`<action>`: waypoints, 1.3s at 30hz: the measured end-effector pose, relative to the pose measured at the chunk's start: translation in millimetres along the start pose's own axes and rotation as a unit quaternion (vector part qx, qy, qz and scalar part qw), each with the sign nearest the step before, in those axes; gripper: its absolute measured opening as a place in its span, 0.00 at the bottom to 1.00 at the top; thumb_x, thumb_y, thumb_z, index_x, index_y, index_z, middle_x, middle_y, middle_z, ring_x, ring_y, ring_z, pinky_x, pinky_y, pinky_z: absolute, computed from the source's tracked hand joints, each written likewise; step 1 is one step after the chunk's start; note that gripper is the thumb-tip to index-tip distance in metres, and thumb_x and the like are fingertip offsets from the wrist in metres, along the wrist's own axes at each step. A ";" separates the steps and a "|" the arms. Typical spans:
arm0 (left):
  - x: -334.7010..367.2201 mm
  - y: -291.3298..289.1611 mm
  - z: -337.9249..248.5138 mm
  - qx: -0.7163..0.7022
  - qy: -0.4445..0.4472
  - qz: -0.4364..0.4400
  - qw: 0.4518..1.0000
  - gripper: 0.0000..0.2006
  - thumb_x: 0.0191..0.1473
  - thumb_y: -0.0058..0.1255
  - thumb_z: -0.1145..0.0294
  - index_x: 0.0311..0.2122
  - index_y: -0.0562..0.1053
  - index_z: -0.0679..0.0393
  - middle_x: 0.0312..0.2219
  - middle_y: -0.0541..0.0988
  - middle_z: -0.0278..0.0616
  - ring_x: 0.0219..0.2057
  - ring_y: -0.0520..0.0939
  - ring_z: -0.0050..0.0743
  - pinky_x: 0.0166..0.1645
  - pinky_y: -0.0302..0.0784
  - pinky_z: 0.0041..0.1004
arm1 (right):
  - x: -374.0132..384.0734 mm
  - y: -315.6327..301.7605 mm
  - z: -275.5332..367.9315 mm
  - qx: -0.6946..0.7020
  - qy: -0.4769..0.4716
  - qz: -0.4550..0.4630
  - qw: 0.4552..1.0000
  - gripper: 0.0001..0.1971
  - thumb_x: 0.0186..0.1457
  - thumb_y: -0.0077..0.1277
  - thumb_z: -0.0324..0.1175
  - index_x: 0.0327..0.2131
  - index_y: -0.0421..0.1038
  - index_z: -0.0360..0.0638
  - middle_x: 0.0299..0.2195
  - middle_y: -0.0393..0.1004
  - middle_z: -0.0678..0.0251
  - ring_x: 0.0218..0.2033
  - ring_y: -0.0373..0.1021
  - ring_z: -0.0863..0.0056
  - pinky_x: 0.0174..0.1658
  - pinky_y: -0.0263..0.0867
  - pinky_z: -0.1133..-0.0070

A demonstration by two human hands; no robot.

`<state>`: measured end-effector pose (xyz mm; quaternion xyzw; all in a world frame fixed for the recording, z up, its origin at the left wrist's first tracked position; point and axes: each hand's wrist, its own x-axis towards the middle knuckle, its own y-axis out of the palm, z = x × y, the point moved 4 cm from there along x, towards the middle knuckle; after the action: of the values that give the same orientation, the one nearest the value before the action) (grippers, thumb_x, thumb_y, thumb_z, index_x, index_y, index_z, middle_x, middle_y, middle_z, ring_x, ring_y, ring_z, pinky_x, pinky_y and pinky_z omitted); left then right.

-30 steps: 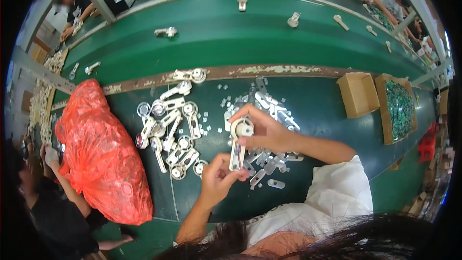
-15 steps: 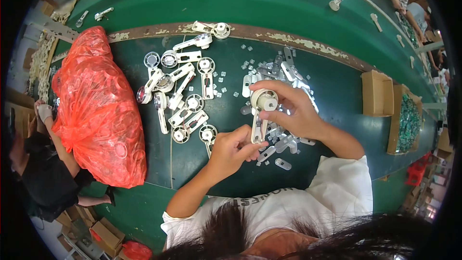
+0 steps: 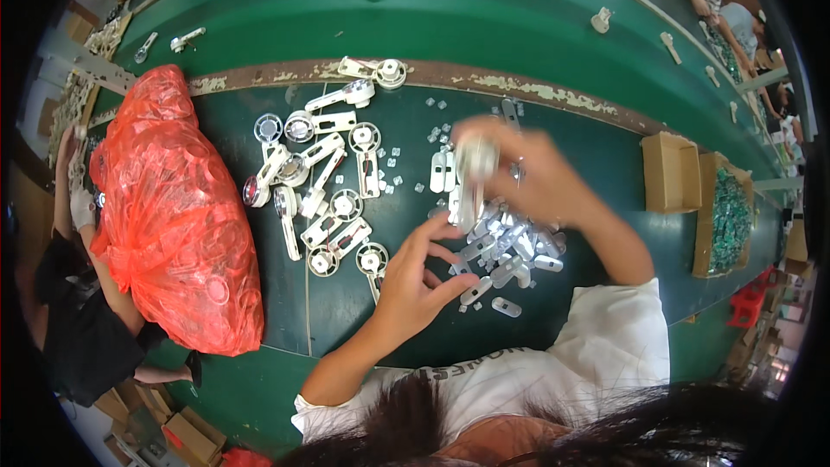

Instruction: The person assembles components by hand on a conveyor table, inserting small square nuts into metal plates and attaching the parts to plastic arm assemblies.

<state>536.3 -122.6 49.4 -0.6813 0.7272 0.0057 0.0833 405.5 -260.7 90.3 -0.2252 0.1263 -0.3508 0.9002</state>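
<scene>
My right hand [image 3: 532, 173], blurred by motion, is closed round a white handheld fan housing [image 3: 475, 177]. Its round head is at the top and its narrow handle points down toward me. Below and left of it, my left hand [image 3: 413, 272] has its thumb and fingers apart and holds nothing; its fingertips are close to the handle's lower end. Under and beside the hands lies a loose heap of clear and grey oval plastic covers [image 3: 523, 242]. Small clear square pieces [image 3: 394, 163] are scattered left of the heap. Several more white fan housings [image 3: 367, 164] lie farther left.
A full red plastic bag [image 3: 181, 233] stands on the table's left side. At the right are an open cardboard box [image 3: 670, 173] and a box of green circuit boards [image 3: 729, 216]. Beyond the worn ledge, a green conveyor belt [image 3: 432, 17] carries spaced parts. Other people work left and far right.
My right hand has lifted the fan housing slightly up, away from my left hand. The left hand has let go of the handle's lower end and its fingers have spread.
</scene>
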 end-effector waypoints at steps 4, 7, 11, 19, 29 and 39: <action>-3.5 2.6 -13.3 0.112 0.084 -0.047 0.989 0.24 0.45 0.59 0.74 0.48 0.66 0.60 0.32 0.76 0.42 0.27 0.77 0.27 0.23 0.73 0.21 | 111.6 -119.1 -97.3 -0.163 -0.022 -0.118 0.979 0.17 0.50 0.51 0.44 0.35 0.74 0.40 0.33 0.74 0.58 0.29 0.68 0.72 0.35 0.63 0.77; 2.5 16.1 -21.7 0.217 0.212 -0.019 0.953 0.11 0.46 0.55 0.76 0.38 0.74 0.59 0.21 0.74 0.39 0.20 0.76 0.33 0.23 0.71 0.27 | 151.7 -212.6 -204.3 -0.233 0.169 -0.234 0.929 0.22 0.50 0.49 0.51 0.38 0.73 0.43 0.40 0.71 0.56 0.42 0.66 0.62 0.47 0.58 0.65; -1.8 10.3 -15.0 0.269 0.235 -0.026 0.934 0.11 0.45 0.55 0.77 0.37 0.74 0.58 0.19 0.72 0.38 0.19 0.74 0.33 0.22 0.71 0.28 | 167.6 -179.7 -191.4 -0.404 0.219 -0.427 0.778 0.31 0.52 0.44 0.53 0.57 0.53 0.52 0.57 0.49 0.58 0.57 0.48 0.55 0.48 0.50 0.48; -9.8 11.1 -17.4 0.272 0.246 -0.021 0.930 0.14 0.42 0.54 0.82 0.38 0.73 0.63 0.23 0.74 0.41 0.22 0.75 0.35 0.26 0.71 0.28 | 253.2 -16.6 -57.0 -0.481 -0.162 -0.255 0.823 0.24 0.50 0.48 0.41 0.51 0.62 0.48 0.52 0.58 0.50 0.54 0.55 0.52 0.49 0.56 0.56; -15.4 -16.3 -29.5 0.262 0.247 -0.181 0.915 0.12 0.40 0.58 0.79 0.34 0.74 0.61 0.23 0.73 0.41 0.21 0.73 0.37 0.26 0.70 0.29 | 128.9 -2.7 10.1 -0.041 -0.196 -0.018 0.980 0.12 0.51 0.45 0.38 0.35 0.61 0.42 0.20 0.70 0.58 0.22 0.68 0.57 0.26 0.61 0.68; -30.1 -54.1 -41.2 -0.072 0.212 -0.314 0.923 0.03 0.55 0.45 0.78 0.32 0.69 0.66 0.27 0.69 0.39 0.23 0.69 0.18 0.28 0.64 0.17 | 19.6 67.3 6.2 -0.277 -0.296 0.025 0.914 0.13 0.46 0.55 0.38 0.36 0.68 0.46 0.44 0.65 0.66 0.46 0.58 0.67 0.45 0.52 0.71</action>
<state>587.0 -101.7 99.6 -0.8643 0.4741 -0.1127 -0.1249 460.7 -228.3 61.0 -0.5556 -0.0482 -0.1966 0.8064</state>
